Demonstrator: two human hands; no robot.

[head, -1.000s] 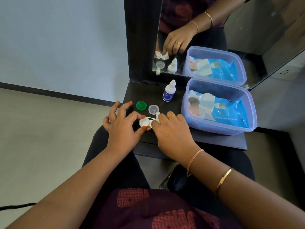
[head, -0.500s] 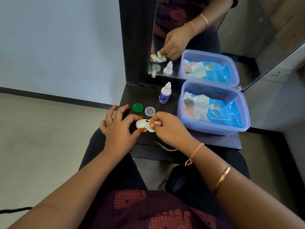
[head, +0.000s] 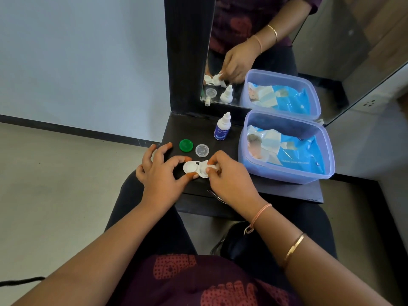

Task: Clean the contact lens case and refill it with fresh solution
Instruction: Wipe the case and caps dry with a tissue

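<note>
The white contact lens case lies on the dark shelf, both wells uncapped. My left hand pinches its left well between thumb and forefinger. My right hand holds a small white wipe pressed into the right well. A green cap and a clear cap lie just behind the case. The white solution bottle with a blue label stands upright further back, its tip uncapped.
A lilac plastic tub holding a blue wet-wipes pack sits at the right of the shelf. A mirror behind reflects the scene. Thin metal tweezers lie at the shelf's front edge, partly under my right hand.
My right hand has turned and lifted its fingertips, now pressing the wipe into the right well. The left hand keeps its grip on the case.
</note>
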